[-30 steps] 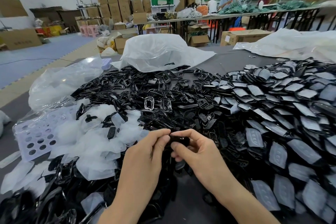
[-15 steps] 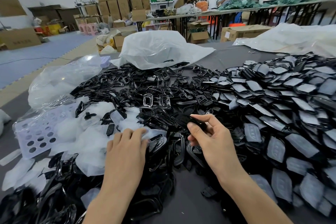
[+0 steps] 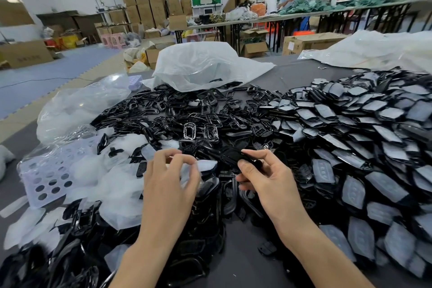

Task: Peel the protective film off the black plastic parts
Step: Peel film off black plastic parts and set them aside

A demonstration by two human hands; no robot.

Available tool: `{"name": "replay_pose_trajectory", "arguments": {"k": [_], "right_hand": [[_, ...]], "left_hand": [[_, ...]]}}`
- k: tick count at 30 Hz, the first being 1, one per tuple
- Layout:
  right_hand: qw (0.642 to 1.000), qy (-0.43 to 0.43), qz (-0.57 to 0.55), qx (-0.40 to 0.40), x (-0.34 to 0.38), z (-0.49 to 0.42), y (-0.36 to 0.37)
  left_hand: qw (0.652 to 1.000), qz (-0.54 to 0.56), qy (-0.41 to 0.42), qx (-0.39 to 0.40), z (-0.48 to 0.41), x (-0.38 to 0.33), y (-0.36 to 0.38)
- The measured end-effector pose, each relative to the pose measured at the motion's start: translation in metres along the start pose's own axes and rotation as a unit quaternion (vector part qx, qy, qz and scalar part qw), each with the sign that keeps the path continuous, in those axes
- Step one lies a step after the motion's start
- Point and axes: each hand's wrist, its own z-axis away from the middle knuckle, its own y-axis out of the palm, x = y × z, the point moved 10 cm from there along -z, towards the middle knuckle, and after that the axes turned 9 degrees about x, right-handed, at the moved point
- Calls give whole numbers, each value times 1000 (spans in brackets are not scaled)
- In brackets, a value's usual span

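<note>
Right hand (image 3: 264, 177) grips one black part (image 3: 233, 156) between thumb and curled fingers, just above the near side of the heap; left hand (image 3: 170, 170) sits just beside it, fingers curled, thumb and forefinger pinching what looks like a strip of film (image 3: 207, 165) that reaches toward the part; whether the strip is fully off I cannot tell, since the fingers hide the join. Judgement: this piece is mid-peel or just stripped.

Done so far: glossy bare parts (image 3: 187, 110) spread across the middle of the grey table (image 3: 245, 266); loose cloudy film scraps (image 3: 109, 177) heaped at left, partly over a lilac perforated tray (image 3: 44, 177).

Left to do: a large filmed pile (image 3: 350, 138) at right, each piece wearing a grey-white skin, running from the far side to the near; it looks at least as big as the bare spread. Estimate: roughly halfway, perhaps less; a white plastic bag (image 3: 205, 65) lies behind, contents hidden.
</note>
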Motion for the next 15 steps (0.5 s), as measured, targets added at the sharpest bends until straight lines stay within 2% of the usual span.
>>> {"name": "replay_pose_trajectory", "arguments": {"k": [2, 4, 7, 11, 13, 15], "right_hand": [[998, 15, -60, 7, -2, -2, 1], [991, 28, -122, 42, -4, -2, 10], [978, 45, -182, 91, -6, 1, 25], [972, 57, -210, 92, -6, 2, 27], [969, 61, -219, 98, -4, 2, 27], [957, 77, -250, 124, -4, 4, 32]], "left_hand": [[991, 132, -23, -8, 1, 1, -4], [966, 249, -64, 10, 3, 1, 1], [936, 339, -78, 49, 9, -9, 15], [933, 329, -37, 144, 16, -29, 35], [940, 285, -7, 188, 18, -35, 40], [958, 207, 31, 195, 21, -40, 39]]}}
